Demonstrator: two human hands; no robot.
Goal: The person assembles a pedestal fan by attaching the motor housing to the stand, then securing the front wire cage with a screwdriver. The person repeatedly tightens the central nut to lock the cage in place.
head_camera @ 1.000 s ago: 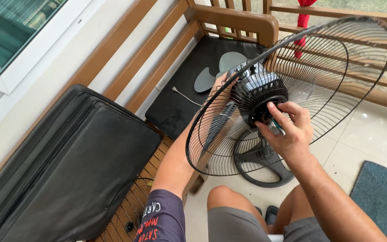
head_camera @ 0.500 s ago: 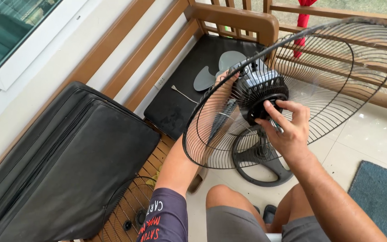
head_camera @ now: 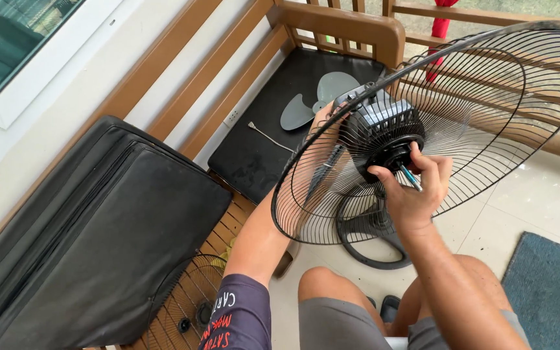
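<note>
- While the person sits with bare knees at the bottom of the head view, the right hand [head_camera: 416, 191] is raised in front of the fan [head_camera: 384, 139], fingers curled around the round black nut [head_camera: 396, 155] at the centre of the wire guard [head_camera: 487, 110].
- The thumb and the fingertips [head_camera: 419, 155] pinch that nut from the near side, so it lies just under them, touching; a thin rod [head_camera: 411, 176], dark and greenish, is also clamped in the same fist and pokes out between the fingers.
- The left hand [head_camera: 324, 120] reaches round behind the guard and grips the back of the black motor housing [head_camera: 374, 120]; only part of it shows through the wires, and its fingers are closed on the housing.
- The fan stands tilted on its ring-shaped base [head_camera: 364, 236] on the pale floor tiles [head_camera: 539, 194], just in front of the knees.
- Behind the fan, a grey blade [head_camera: 322, 97] lies on the black seat cushion [head_camera: 260, 155] of a wooden bench [head_camera: 338, 26], with a thin white cord [head_camera: 270, 138] near it.
- At the left, a large black padded bag [head_camera: 98, 240] leans on the bench; a second wire guard [head_camera: 186, 304] lies below it beside the left arm.
- A blue mat [head_camera: 549, 285] lies at the right edge.
</note>
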